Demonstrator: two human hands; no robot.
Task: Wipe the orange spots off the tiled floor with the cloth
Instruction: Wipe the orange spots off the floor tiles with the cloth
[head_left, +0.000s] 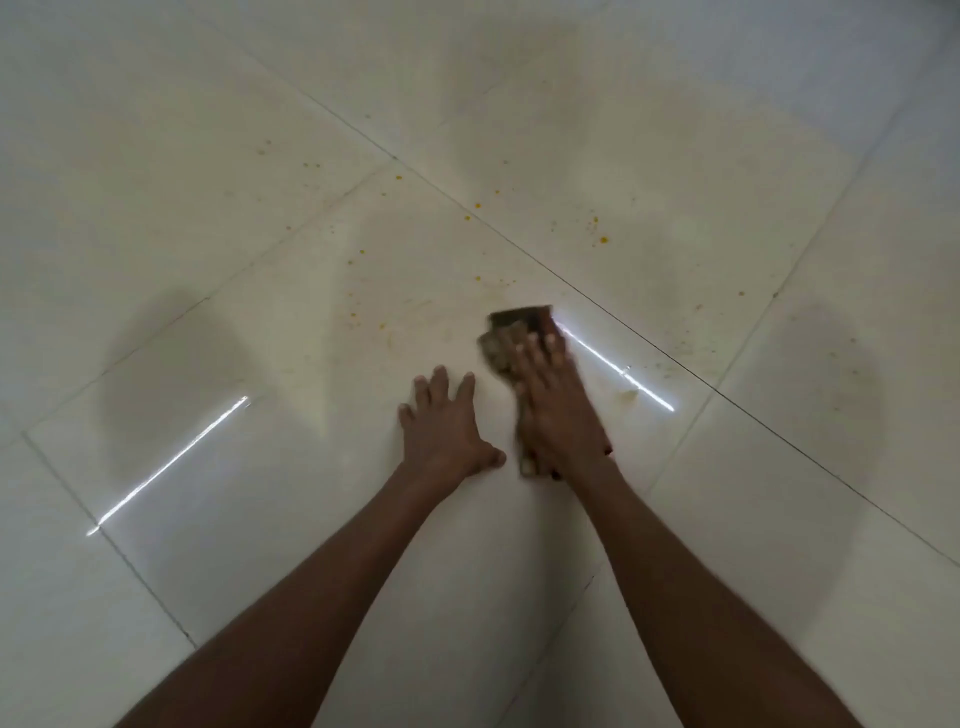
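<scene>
The cloth (511, 338) is a small, crumpled piece in brown and tan, with a darker, straight band along its far edge; its outline is blurred, so the pattern cannot be read well. It lies flat on the tiled floor (218, 519), on the large pale tile in the middle of the view, close to the dark grout line (675, 358) that runs diagonally toward the right edge of the floor. The right hand (556, 410) lies on top of the cloth with the fingers stretched forward and spread a little, pressing it down with the palm; the fingers are not curled around it. A small part of the cloth shows also under the heel of this hand. The left hand (447, 421) rests flat on the bare tile just beside the right hand, fingers straight and wide apart, thumb pointing toward the right hand, holding nothing. The orange spots (602, 239) are scattered over the tiles beyond the cloth, toward the far side of the floor, some near the grout line and some further left. Faint yellowish smears (415, 312) lie on the tile just left of the cloth.
</scene>
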